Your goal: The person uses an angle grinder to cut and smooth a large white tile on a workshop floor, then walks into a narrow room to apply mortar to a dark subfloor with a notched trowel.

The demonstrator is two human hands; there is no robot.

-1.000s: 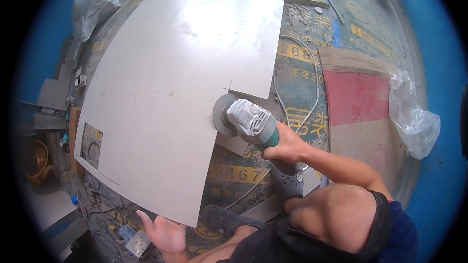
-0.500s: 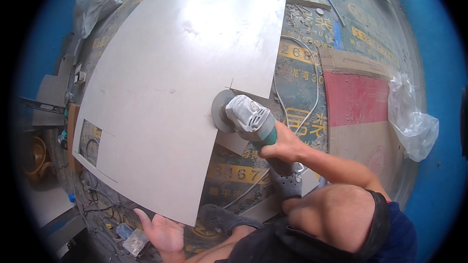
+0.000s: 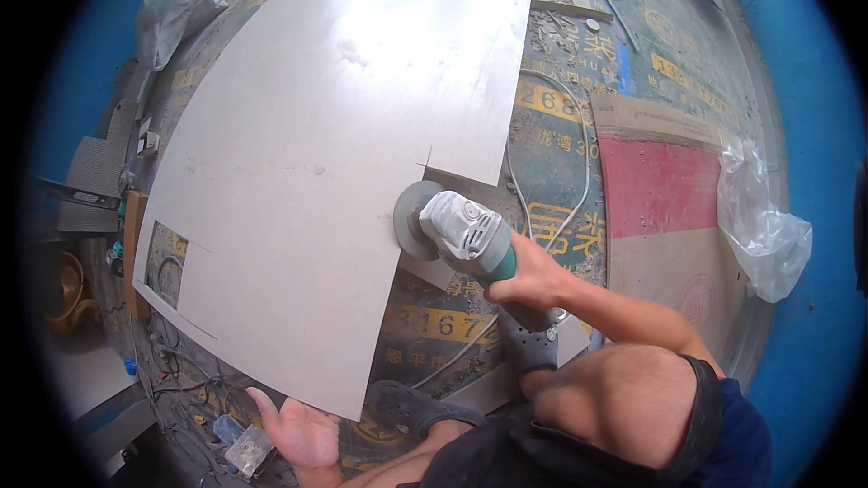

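My right hand (image 3: 533,276) is closed around the body of an angle grinder (image 3: 470,226) with a dusty pale head and a green band. Its round cutting disc (image 3: 416,217) stands at the inner edge of a notch in a large pale tile (image 3: 280,181). Pencil lines mark the tile near the notch's corner, and a rectangular opening shows at its left side. At the tile's near edge my left hand (image 3: 306,434) lies palm up, thumb spread, its fingertips hidden beneath the tile.
Below the notch lies a pale offcut (image 3: 428,271). A white cable (image 3: 588,163) loops over the printed floor covering. To the right are a red and brown cardboard sheet (image 3: 665,181) and clear plastic (image 3: 764,226). My shod foot (image 3: 416,407) is close to the tile.
The grinder and my right hand have shifted slightly toward me, bringing the disc away from the notch's marked corner. My left hand stays in place.
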